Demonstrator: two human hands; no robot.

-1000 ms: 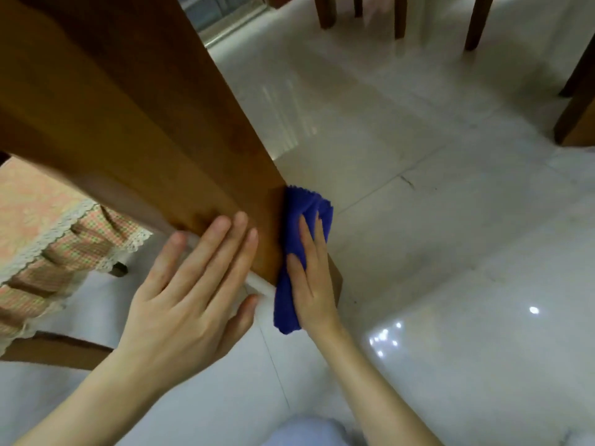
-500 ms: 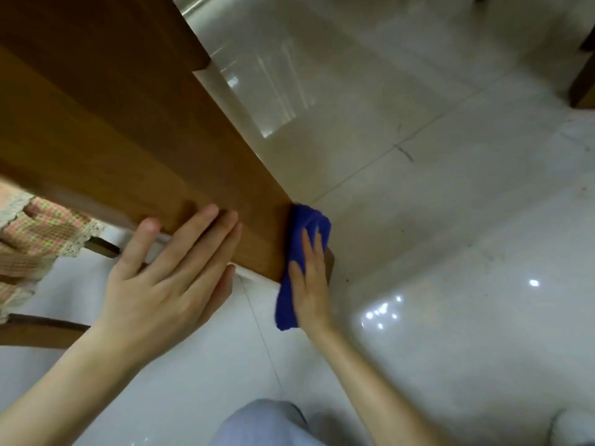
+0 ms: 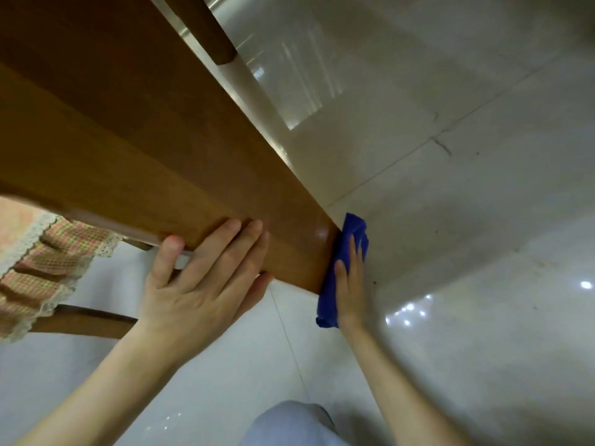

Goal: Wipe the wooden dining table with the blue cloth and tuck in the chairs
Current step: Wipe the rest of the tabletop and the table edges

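Pressing with straight fingers, the right hand (image 3: 349, 288) flattens the blue cloth (image 3: 354, 228) against the side edge of the wooden tabletop (image 3: 145, 140) at its near corner. The cloth lies between palm and wood. Just beside it, the left hand (image 3: 196, 284) rests open on top. A chair cushion (image 3: 48, 262) shows below left, above the tiled floor (image 3: 450, 220).

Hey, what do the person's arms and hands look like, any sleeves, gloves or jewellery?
Both forearms are bare to the frame edge, no sleeves showing. The left hand and right hand wear no gloves, rings, watch or bracelet. Visible nails look short, unpainted.
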